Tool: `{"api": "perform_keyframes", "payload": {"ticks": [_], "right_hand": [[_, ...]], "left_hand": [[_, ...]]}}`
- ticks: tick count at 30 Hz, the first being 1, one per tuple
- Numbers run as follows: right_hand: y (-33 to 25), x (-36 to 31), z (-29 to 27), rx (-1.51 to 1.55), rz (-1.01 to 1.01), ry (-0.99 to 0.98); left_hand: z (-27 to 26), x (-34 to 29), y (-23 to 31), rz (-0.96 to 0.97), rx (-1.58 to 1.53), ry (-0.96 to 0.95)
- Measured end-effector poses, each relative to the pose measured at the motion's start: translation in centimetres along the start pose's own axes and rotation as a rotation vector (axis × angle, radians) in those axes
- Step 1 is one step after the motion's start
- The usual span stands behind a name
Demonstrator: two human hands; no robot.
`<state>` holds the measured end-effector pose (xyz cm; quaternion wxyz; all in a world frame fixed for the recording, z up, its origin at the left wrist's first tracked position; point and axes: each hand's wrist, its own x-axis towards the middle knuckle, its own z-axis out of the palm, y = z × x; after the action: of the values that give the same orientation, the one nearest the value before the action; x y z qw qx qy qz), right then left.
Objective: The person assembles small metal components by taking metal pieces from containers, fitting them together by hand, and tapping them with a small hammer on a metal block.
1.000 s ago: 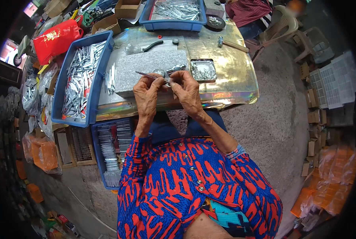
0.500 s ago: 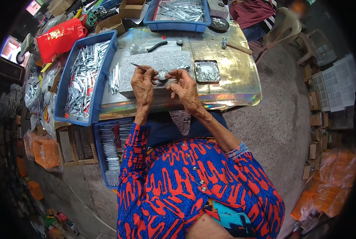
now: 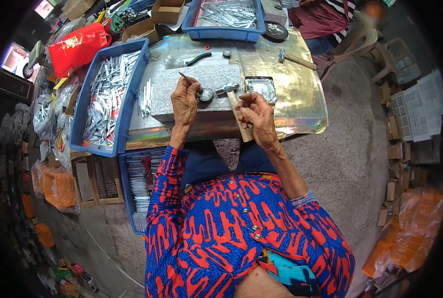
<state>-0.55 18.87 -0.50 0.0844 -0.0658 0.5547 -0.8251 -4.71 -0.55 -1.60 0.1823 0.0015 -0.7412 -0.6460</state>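
My left hand (image 3: 184, 105) is closed around a thin pointed metal rod (image 3: 184, 76), whose tip sticks up past the fingers. Beside those fingers, a small round dark tin (image 3: 205, 96) with pale, shiny contents sits on the grey stone block (image 3: 169, 82). A hammer (image 3: 235, 105) lies with its head on the block and its wooden handle over the near edge. Just right of that handle is my right hand (image 3: 259, 118), fingers curled in; whatever they may pinch is hidden. Behind it stands a square metal tray (image 3: 274, 94) of small shiny pieces.
Blue bins of metal rods stand left (image 3: 75, 121), at the back (image 3: 226, 35) and below the table (image 3: 127, 198). Black-handled pliers (image 3: 198, 58) and a second hammer (image 3: 301, 60) lie on the gold-sheeted table (image 3: 301, 111). A person (image 3: 320, 20) sits at the far right.
My right hand has moved away from the left, rightward and nearer to me, uncovering the hammer. My left hand still grips the rod, shifted slightly right.
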Motion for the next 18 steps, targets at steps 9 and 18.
{"api": "perform_keyframes", "payload": {"ticks": [9,18], "right_hand": [[0.2,-0.6,-0.5,-0.011,0.020,0.033],[-0.6,0.9,-0.1,-0.128,0.002,0.037]], "left_hand": [[-0.2,0.0,-0.3,-0.037,-0.038,-0.003],[0.1,0.8,0.4,0.168,0.277,-0.059]]}}
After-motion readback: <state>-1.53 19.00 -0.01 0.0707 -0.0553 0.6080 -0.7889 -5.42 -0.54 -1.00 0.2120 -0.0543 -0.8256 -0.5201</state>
